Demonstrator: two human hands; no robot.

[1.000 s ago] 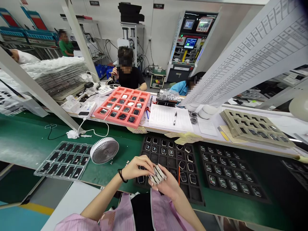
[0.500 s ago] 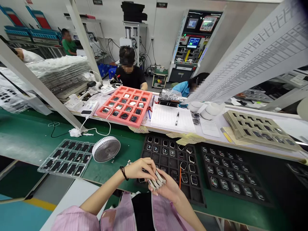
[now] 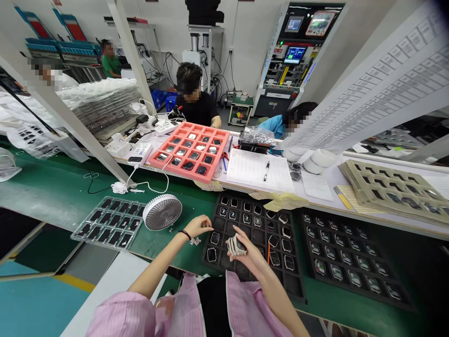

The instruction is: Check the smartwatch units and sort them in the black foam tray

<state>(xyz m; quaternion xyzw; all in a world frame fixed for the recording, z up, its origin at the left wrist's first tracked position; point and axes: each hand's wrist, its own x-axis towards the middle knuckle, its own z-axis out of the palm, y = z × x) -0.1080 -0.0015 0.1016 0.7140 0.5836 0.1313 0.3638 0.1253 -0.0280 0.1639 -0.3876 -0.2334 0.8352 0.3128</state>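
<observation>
Green mat (image 3: 164,252) offered a way past the left hand (image 3: 198,226), with the desk fan (image 3: 162,212) just beyond and the black tray (image 3: 217,220) below the right hand (image 3: 245,250)

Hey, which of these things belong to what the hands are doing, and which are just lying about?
In use:
right hand, holding pale frames
left hand
small loose pieces
black tray

Lying about:
white desk fan
clear tray
paper form
</observation>
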